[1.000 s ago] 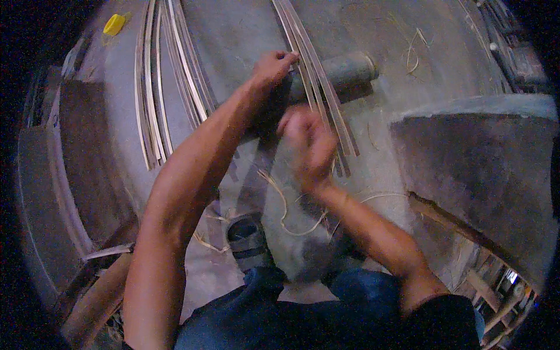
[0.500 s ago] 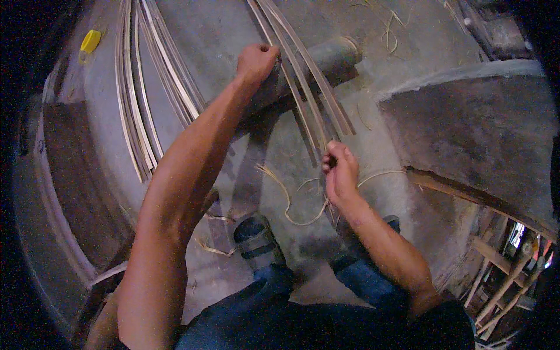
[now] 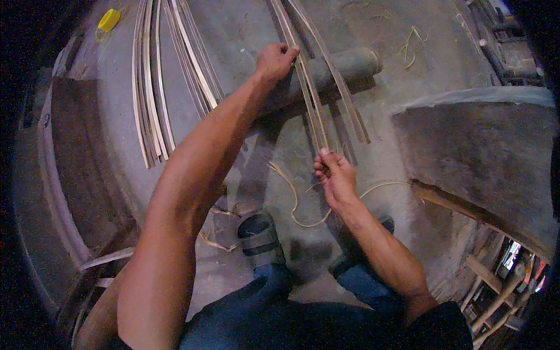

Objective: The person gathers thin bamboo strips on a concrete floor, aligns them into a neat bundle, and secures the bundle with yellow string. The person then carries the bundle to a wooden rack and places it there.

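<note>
Long thin wooden strips (image 3: 309,93), which look like split cane or bamboo, run from the far edge toward me over a thick grey log (image 3: 344,69). My left hand (image 3: 275,63) is closed on these strips farther out, above the log. Nearer me, my right hand (image 3: 337,178) pinches their near end between thumb and fingers. To the right of them another flat strip (image 3: 344,93) rests across the log, apart from my hands. Left of my arm, a spread bundle of similar strips (image 3: 153,99) lies on the floor.
Pale loose cords (image 3: 296,211) curl on the concrete floor near my sandalled feet (image 3: 258,236). A yellow ring (image 3: 108,21) sits far left. Dark low slabs stand at left (image 3: 87,169) and right (image 3: 478,140). Wooden poles (image 3: 499,297) are at lower right.
The view has shifted, so the floor things appear farther right. My right hand now holds the strips' near end, and the held strips lie closer together, apart from the one at right.
</note>
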The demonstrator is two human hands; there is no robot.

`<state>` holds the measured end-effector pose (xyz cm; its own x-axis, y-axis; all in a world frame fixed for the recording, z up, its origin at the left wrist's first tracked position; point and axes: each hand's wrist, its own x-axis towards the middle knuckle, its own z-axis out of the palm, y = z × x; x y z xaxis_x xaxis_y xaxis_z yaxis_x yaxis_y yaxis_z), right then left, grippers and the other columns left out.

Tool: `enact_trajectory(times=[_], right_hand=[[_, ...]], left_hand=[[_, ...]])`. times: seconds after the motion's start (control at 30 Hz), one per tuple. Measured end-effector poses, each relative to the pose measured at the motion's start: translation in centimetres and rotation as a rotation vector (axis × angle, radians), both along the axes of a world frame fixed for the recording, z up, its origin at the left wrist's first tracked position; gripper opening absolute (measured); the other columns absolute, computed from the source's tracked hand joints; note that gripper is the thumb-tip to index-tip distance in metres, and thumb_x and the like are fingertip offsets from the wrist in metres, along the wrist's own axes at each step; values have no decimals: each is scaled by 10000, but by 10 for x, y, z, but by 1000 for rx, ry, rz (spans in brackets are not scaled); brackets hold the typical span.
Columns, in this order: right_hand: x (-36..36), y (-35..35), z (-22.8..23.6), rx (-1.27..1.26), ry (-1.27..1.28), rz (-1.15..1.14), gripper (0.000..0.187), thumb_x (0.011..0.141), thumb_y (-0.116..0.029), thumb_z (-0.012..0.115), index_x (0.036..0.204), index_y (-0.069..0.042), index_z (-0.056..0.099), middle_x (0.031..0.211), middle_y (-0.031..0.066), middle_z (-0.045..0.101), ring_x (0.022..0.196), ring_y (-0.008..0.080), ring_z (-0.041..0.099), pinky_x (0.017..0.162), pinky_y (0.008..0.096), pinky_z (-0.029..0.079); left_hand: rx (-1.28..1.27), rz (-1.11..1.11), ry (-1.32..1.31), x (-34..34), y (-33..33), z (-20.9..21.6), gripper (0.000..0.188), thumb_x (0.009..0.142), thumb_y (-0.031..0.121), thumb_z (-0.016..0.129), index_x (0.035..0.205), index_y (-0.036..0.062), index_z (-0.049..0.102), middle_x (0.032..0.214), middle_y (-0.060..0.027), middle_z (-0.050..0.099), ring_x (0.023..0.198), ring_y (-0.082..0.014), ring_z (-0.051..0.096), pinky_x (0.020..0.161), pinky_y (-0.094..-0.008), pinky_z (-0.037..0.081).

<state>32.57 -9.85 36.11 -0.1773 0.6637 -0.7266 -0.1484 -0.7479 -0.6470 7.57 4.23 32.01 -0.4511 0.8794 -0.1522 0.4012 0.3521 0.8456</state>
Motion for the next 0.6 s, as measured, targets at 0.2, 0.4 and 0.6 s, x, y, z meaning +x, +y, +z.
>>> enact_trajectory(times=[0.2,0.4,0.6], right_hand=[[5,3,-3,69,126,-111,178,848,-198,637,925,-63,550,822,49,606,718,142,591,606,242,477],[10,11,3,6,67,39,191,855,-188,620,987,-67,556,811,39,595,709,137,575,612,258,463],[25,34,6,-6,172,-385,122,874,-206,596,899,-95,551,778,8,567,696,115,528,615,250,437]], left_hand=[[61,-23,-35,-3,6,-12,437,821,459,559,906,46,678,816,-153,664,776,-286,636,719,-395,471],[-15,-46,-85,-2,8,-12,449,813,462,568,923,39,672,865,-157,667,823,-304,640,773,-397,472],[-62,12,15,2,4,0,442,789,450,581,938,44,670,910,-172,663,876,-344,627,810,-407,474]])
